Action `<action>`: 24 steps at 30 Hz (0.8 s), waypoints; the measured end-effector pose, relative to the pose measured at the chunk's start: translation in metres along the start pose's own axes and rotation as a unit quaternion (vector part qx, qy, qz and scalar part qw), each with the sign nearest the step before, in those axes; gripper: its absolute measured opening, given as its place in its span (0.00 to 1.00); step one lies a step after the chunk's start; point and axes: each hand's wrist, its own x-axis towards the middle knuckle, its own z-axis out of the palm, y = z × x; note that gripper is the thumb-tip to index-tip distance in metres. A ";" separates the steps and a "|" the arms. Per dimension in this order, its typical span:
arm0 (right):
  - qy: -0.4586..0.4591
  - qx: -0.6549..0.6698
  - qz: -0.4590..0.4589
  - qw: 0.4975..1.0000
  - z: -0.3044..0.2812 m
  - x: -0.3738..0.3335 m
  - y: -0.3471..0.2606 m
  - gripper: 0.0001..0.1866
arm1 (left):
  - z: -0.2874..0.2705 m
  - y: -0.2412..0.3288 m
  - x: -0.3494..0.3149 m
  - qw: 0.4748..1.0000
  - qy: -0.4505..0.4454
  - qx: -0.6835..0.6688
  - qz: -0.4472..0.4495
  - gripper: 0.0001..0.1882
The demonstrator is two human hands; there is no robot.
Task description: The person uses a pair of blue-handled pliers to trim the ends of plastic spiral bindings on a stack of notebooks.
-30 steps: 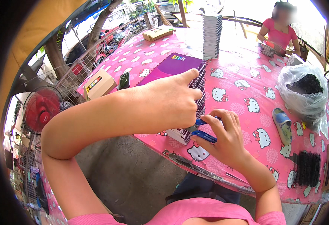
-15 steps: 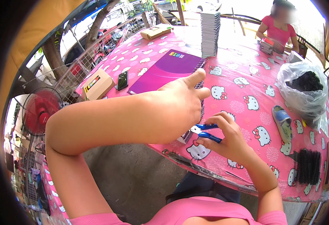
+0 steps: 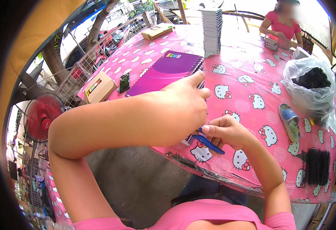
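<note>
A purple spiral-bound notebook (image 3: pixel 156 78) lies at a slant on the table, its dark wire coil along the right edge. My left hand (image 3: pixel 187 101) reaches across it and closes on the coil edge; two fingers stick out past the coil, and the thumb and remaining fingers are hidden. By the coil's near end, my right hand (image 3: pixel 229 134) grips blue-handled pliers (image 3: pixel 210 145). Their handles look pressed close together, and my left hand partly covers their jaws. White page edges (image 3: pixel 188 140) show beneath the jaws.
A pink cat-print cloth covers the table (image 3: pixel 248 111). Around the notebook are a phone (image 3: pixel 124 82), cardboard boxes (image 3: pixel 100 87), a tall notebook stack (image 3: pixel 211 32), a plastic bag with black contents (image 3: pixel 311 82), a shoe-shaped item (image 3: pixel 289 120) and black coils (image 3: pixel 316 166). A person (image 3: pixel 282 23) sits across.
My right hand has squeezed the pliers' spread handles together and turned slightly. The notebook and left hand appear slightly further left. The person opposite has moved their hands over a small stack.
</note>
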 end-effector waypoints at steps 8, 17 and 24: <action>0.259 -0.441 -0.402 0.760 0.016 -0.009 0.021 0.23 | -0.004 0.002 0.012 0.996 -0.086 0.017 0.005 0.10; 0.028 -0.086 0.055 0.994 -0.004 -0.004 0.002 0.23 | -0.009 0.004 0.019 0.995 -0.092 0.023 0.003 0.12; 0.242 -0.438 -0.417 0.759 0.008 -0.007 0.030 0.24 | -0.011 0.006 0.025 0.986 -0.146 0.081 0.028 0.23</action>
